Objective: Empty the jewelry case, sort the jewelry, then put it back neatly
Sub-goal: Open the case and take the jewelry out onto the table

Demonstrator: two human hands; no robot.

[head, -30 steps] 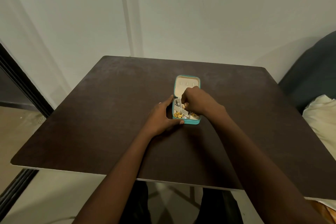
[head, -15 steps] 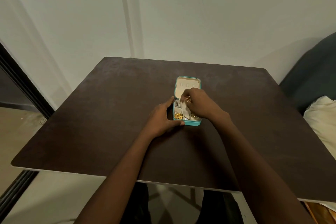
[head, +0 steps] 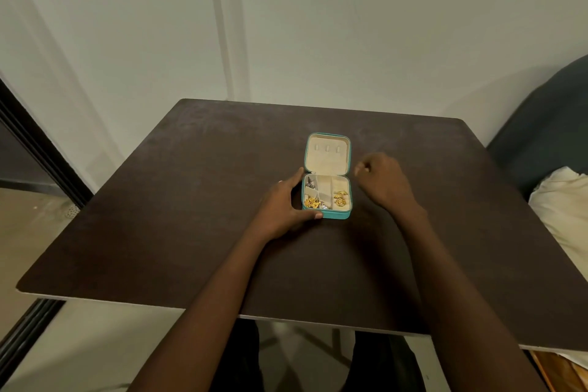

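Now small teal open jewelry case (head: 327, 176) sits mid dark brown worktop (head: 159, 216). Left hand (head: 283, 205) grips its left side. Right hand (head: 383, 183) curled beside case; cannot tell if holding anything. Gold jewelry (head: 340, 198) inside.

right hand (head: 383, 183) lifted out of case (head: 327, 196), moved right
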